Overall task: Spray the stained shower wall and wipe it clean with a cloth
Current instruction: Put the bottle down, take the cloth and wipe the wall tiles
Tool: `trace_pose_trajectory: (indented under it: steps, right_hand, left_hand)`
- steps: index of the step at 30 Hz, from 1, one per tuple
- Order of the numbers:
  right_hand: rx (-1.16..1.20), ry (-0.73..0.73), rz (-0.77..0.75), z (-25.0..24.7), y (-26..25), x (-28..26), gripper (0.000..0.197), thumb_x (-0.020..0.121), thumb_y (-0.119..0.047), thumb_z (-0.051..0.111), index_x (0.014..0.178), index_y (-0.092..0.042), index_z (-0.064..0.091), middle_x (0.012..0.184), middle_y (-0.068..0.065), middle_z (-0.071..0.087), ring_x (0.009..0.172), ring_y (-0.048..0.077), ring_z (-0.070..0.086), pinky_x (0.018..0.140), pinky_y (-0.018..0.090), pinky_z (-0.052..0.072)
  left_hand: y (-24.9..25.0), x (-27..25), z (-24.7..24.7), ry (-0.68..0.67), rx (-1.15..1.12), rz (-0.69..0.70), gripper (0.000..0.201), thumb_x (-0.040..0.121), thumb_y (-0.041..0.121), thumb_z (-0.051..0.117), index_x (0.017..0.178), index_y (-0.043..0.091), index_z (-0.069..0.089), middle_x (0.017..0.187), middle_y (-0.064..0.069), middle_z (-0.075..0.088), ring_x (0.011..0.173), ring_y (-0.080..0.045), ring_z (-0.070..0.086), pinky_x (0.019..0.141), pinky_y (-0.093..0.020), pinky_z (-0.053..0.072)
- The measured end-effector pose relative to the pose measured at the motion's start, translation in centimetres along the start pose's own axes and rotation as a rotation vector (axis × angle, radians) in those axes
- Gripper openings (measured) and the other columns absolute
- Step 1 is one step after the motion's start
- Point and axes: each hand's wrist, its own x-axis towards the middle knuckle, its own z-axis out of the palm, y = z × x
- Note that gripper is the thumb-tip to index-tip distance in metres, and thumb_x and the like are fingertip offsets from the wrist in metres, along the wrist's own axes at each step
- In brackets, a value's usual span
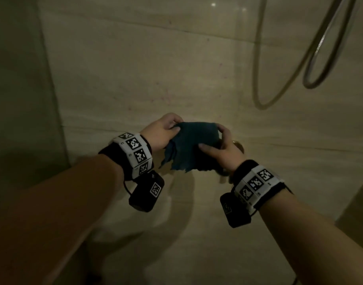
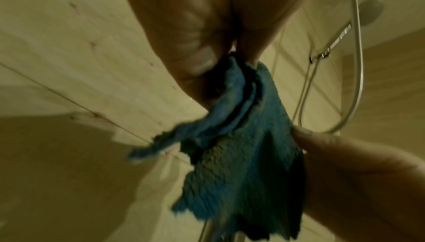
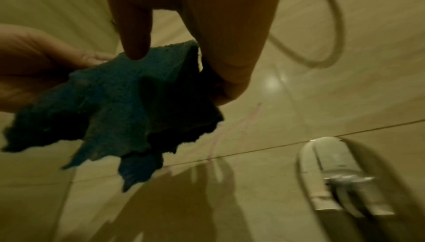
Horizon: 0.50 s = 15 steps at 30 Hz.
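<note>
Item: ragged dark-teal terry cloth (image 1: 192, 148), bunched, held mid-air between both hands; left hand (image 1: 161, 133) fingers pinch upper-left edge; right hand (image 1: 222, 147) fingers grip right side; beyond, facing fingers: pink-flecked beige tiled shower wall (image 1: 151, 83), both hands about equally near, not touching.

No readable text, only black-and-white square code markers on both wristbands (image 1: 135, 153)
</note>
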Motion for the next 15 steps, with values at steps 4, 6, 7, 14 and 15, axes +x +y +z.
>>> trace_pose_trajectory:
  steps: [4,6,7,14,15]
  right_hand:
    - [0.08,0.016,0.06,2.7,0.3,1.6,0.043,0.082,-0.011,0.068,0.123,-0.014,0.053,0.119,0.009,0.063,0.111,0.026,0.06,0.101,0.043,0.046]
    - [0.08,0.001,0.051,3.2,0.0,2.2,0.028,0.085,-0.015,0.066,0.113,-0.016,0.06,0.117,0.01,0.066,0.109,0.026,0.062,0.101,0.046,0.046]
    - [0.092,-0.004,0.045,3.3,-0.3,2.6,0.023,0.087,-0.016,0.064,0.11,-0.017,0.06,0.116,0.01,0.066,0.108,0.026,0.062,0.1,0.047,0.047]
    - [-0.344,0.039,-0.196,1.5,-5.6,6.8,0.033,0.094,-0.019,0.054,0.125,-0.012,0.049,0.109,-0.002,0.056,0.1,0.017,0.056,0.09,0.03,0.046]
    - [-0.409,0.063,-0.257,1.1,-6.5,7.5,0.035,0.094,-0.018,0.054,0.127,-0.012,0.044,0.105,-0.002,0.054,0.093,0.016,0.055,0.082,0.028,0.046]
  left_hand:
    - [-0.5,-0.5,-2.6,-0.011,0.043,0.035,0.014,0.098,0.004,0.041,0.097,0.017,0.047,0.111,-0.011,0.054,0.106,-0.02,0.052,0.097,-0.039,0.043]
    - [-0.4,-0.4,-3.5,0.004,0.104,0.039,0.02,0.097,0.007,0.044,0.091,0.026,0.049,0.109,-0.011,0.058,0.109,-0.027,0.056,0.098,-0.045,0.045]
    - [-0.2,-0.1,-4.0,0.016,0.131,0.035,0.019,0.097,0.009,0.045,0.091,0.026,0.049,0.109,-0.012,0.059,0.11,-0.03,0.057,0.097,-0.045,0.047]
    - [2.8,4.1,-6.6,0.173,0.381,0.063,0.013,0.092,0.017,0.055,0.096,0.017,0.042,0.096,-0.005,0.057,0.097,-0.026,0.058,0.078,-0.029,0.044]
    - [3.5,4.9,-6.9,0.2,0.416,0.08,0.016,0.092,0.018,0.056,0.095,0.016,0.04,0.094,-0.005,0.055,0.091,-0.024,0.056,0.075,-0.028,0.043]
